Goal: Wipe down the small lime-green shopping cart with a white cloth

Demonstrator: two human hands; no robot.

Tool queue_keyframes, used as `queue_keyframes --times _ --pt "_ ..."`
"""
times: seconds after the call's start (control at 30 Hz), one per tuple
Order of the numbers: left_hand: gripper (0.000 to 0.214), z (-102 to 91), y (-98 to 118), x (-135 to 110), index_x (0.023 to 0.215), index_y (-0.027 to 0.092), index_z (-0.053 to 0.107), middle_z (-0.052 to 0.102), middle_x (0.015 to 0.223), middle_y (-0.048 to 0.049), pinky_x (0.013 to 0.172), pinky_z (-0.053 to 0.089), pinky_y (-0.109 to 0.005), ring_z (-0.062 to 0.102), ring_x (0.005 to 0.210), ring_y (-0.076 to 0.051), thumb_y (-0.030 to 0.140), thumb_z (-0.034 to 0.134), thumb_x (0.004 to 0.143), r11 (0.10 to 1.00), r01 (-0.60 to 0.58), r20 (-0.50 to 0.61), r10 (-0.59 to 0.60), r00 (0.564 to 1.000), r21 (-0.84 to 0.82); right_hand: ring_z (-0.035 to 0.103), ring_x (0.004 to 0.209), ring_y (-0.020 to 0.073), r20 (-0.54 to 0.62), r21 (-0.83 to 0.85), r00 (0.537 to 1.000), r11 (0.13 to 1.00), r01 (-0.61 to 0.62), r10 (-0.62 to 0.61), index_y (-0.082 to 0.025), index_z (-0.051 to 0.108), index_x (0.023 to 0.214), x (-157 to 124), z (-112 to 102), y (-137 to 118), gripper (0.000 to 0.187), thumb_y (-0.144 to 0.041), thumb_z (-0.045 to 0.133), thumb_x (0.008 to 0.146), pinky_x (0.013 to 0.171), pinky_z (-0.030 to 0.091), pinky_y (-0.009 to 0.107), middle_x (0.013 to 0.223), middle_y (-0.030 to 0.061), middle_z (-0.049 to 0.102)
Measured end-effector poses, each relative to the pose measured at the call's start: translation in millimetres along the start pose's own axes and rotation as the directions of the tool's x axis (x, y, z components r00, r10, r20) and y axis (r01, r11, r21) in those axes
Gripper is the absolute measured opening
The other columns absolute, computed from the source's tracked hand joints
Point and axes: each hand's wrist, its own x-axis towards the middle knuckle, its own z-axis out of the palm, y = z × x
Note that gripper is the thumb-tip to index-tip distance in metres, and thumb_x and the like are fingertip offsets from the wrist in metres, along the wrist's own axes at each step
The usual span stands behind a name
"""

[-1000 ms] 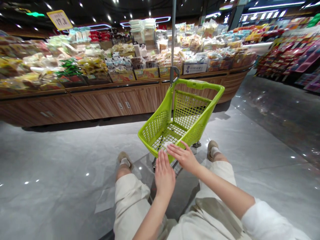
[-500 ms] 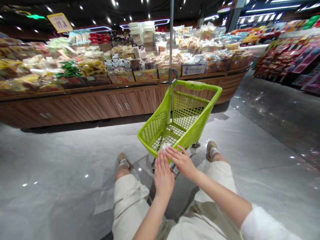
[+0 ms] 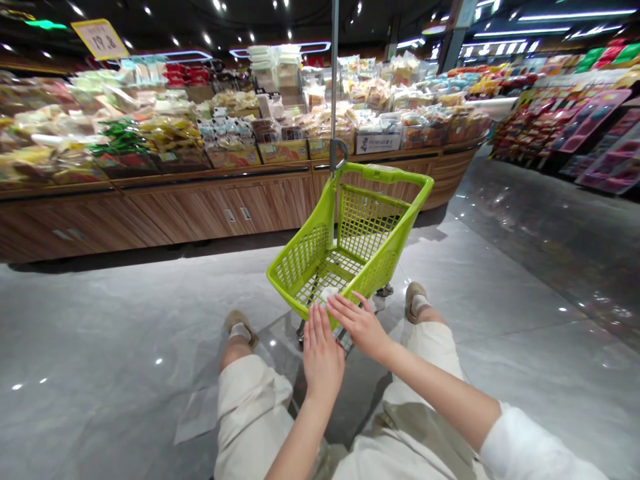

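A lime-green plastic shopping cart (image 3: pixel 300 257) with mesh sides stands on the grey tile floor between the person's feet, a small white item (image 3: pixel 329 293) lying inside at its near edge. The left hand (image 3: pixel 323 360) and right hand (image 3: pixel 359 325) are both open, fingers extended, gripping nothing, at the cart's near rim, close to the white item. Beige trousers (image 3: pixel 253 413) fill the lower frame. Ahead, a wooden counter (image 3: pixel 220 210) holds packaged snacks (image 3: pixel 170 130) beneath a yellow price sign (image 3: pixel 100 39).
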Motion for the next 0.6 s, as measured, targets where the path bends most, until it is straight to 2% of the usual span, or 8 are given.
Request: queue_keyframes --times 0.1,0.17,0.23,0.27,0.33,0.43,0.5,0.6 --pt "0.087 -2.0 -4 -1 0.154 0.006 -0.007 0.021 0.161 -0.0199 0.121 0.027 -0.045 0.016 0.150 -0.027 0.013 0.047 0.087 1.000 -0.015 0.010 0.014 1.000 0.019 0.040 0.140 0.0136 0.008 -0.010 0.999 0.999 0.036 -0.036 -0.026 0.042 0.146 2 -9 33 0.065 0.001 0.037 0.086 0.119 0.018 0.042 0.145 0.0025 0.052" --pt "0.086 -2.3 -5 -1 0.154 0.005 -0.007 0.018 0.162 -0.0203 0.121 0.027 -0.045 0.015 0.150 -0.028 0.015 0.047 0.088 1.000 -0.016 0.017 0.015 1.000 0.022 0.043 0.138 0.0158 -0.038 -0.056 0.994 0.992 -0.109 0.107 -0.028 0.044 0.144 5 -15 71 0.072 0.005 0.037 0.080 0.118 0.019 0.044 0.144 0.0020 0.053" --pt "0.086 -1.1 -3 -1 0.153 0.005 -0.007 0.017 0.162 -0.0207 0.120 0.027 -0.046 0.014 0.151 -0.029 0.016 0.048 0.088 1.000 -0.012 0.015 0.011 1.000 0.018 0.044 0.138 0.0193 -0.076 -0.089 0.964 0.961 -0.262 0.255 -0.026 0.046 0.143 9 -17 93 0.077 0.007 0.039 0.074 0.116 0.020 0.047 0.144 0.0037 0.053" --pt "0.086 0.0 -2 -1 0.153 0.005 -0.007 0.016 0.162 -0.0208 0.120 0.027 -0.046 0.014 0.151 -0.029 0.017 0.048 0.088 1.000 -0.006 0.011 0.006 1.000 0.015 0.044 0.138 0.0207 -0.081 -0.094 0.951 0.948 -0.304 0.297 -0.025 0.047 0.143 11 -17 93 0.078 0.008 0.040 0.072 0.116 0.022 0.048 0.145 0.0051 0.053" --pt "0.086 2.7 0 0 0.153 0.005 -0.008 0.016 0.162 -0.0212 0.120 0.027 -0.046 0.013 0.151 -0.029 0.017 0.047 0.088 1.000 0.011 0.002 -0.011 1.000 0.008 0.043 0.139 0.0217 -0.065 -0.084 0.952 0.949 -0.305 0.300 -0.021 0.046 0.144 12 -11 69 0.079 0.007 0.041 0.070 0.114 0.025 0.047 0.146 0.0072 0.051" --pt "0.091 5.9 0 -1 0.153 0.004 -0.010 0.019 0.161 -0.0222 0.121 0.027 -0.047 0.013 0.151 -0.029 0.014 0.050 0.085 1.000 0.022 0.005 -0.022 1.000 0.013 0.042 0.140 0.0191 -0.016 -0.020 0.990 0.990 -0.142 0.141 -0.019 0.044 0.144 8 2 8 0.071 0.003 0.041 0.077 0.114 0.027 0.042 0.147 0.0074 0.050" --pt "0.094 6.3 -3 -2 0.152 0.004 -0.011 0.020 0.160 -0.0223 0.121 0.026 -0.048 0.013 0.151 -0.029 0.012 0.052 0.083 1.000 0.013 0.014 -0.013 1.000 0.022 0.041 0.140 0.0168 0.004 0.024 1.000 0.999 -0.026 0.026 -0.020 0.043 0.145 6 5 -15 0.066 0.000 0.040 0.082 0.115 0.025 0.041 0.146 0.0064 0.051" --pt "0.091 4.2 -7 -2 0.153 0.004 -0.010 0.019 0.161 -0.0211 0.121 0.027 -0.046 0.013 0.151 -0.029 0.014 0.050 0.085 1.000 -0.004 0.020 0.004 1.000 0.023 0.042 0.139 0.0151 -0.012 0.027 0.999 0.999 0.031 -0.031 -0.024 0.042 0.146 6 1 9 0.067 0.001 0.037 0.084 0.119 0.017 0.043 0.143 0.0041 0.054"
